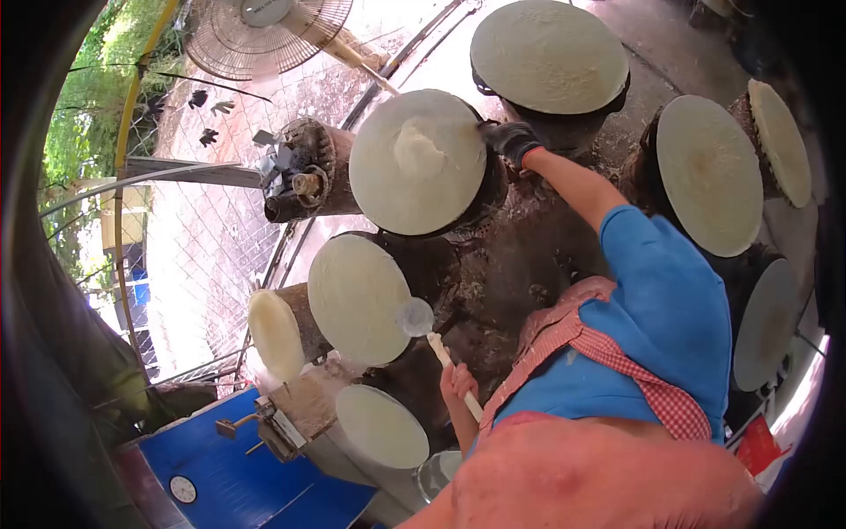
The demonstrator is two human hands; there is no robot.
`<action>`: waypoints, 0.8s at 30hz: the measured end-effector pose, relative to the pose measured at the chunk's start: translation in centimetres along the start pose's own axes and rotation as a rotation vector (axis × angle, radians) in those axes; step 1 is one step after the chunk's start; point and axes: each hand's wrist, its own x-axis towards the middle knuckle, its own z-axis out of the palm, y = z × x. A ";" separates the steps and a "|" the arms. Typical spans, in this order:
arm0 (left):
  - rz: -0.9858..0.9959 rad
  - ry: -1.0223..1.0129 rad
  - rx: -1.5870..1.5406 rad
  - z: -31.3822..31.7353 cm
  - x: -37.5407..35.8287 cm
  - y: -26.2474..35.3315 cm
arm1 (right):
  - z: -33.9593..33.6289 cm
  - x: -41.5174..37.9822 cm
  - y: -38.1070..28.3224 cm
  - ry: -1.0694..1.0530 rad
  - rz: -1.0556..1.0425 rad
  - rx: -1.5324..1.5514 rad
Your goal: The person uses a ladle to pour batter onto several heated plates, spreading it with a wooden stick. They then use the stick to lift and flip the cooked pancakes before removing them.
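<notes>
My bare left hand [460, 381] is wrapped around the pale handle of a ladle [442, 353]. The ladle's translucent round bowl overlaps the right edge of a pale round sheet of batter [357, 295]. My right hand [511, 141], in a dark glove with a red cuff, curls at the right rim of a round griddle [487, 187]. On that griddle lies a pale batter sheet [374, 172] with a thick mound of batter [419, 152] in its middle. The exact spot where the gloved fingertips hold is partly hidden.
Several more drum stoves carry pale sheets, such as one at the top [551, 57] and one at right [709, 172]. A fan [264, 35] stands behind a wire fence. A clear container [434, 476] sits below my left hand. A blue surface [256, 467] lies lower left.
</notes>
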 end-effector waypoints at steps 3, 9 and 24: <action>0.023 0.081 0.146 0.8 2.3 2.0 | -6.5 -3.6 -3.8 -0.140 -0.191 -0.258; 0.127 0.112 0.314 6.8 11.1 4.4 | 3.6 -0.5 8.2 0.117 -0.279 -0.280; -0.041 0.046 0.474 9.7 16.9 -2.2 | -3.4 -19.2 0.3 0.029 -0.433 -0.459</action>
